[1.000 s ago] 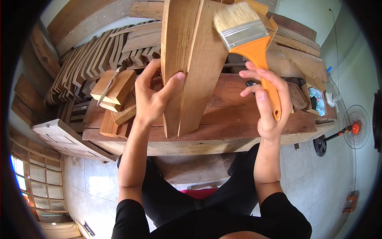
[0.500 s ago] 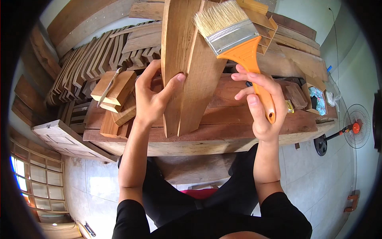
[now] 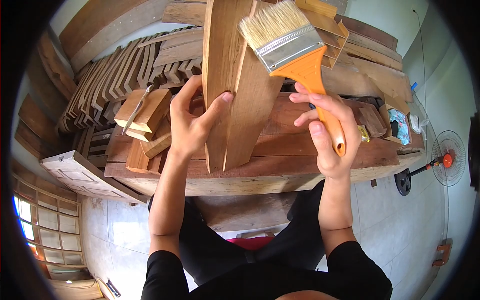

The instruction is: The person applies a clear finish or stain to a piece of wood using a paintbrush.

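Grips closed: left hand [image 3: 189, 125] on plank [image 3: 235, 85], right hand [image 3: 327, 132] on brush [image 3: 295, 55].

On the desk [image 3: 280, 150], the wood blocks [image 3: 145, 125] lie at nine o'clock of the upright plank [image 3: 235, 85]; the fan [image 3: 447, 160] stands at three.

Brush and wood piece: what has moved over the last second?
The right hand has swung the brush leftward, so its bristles now lie across the wood piece. The left hand keeps the same grip on the wood piece, which has not moved.
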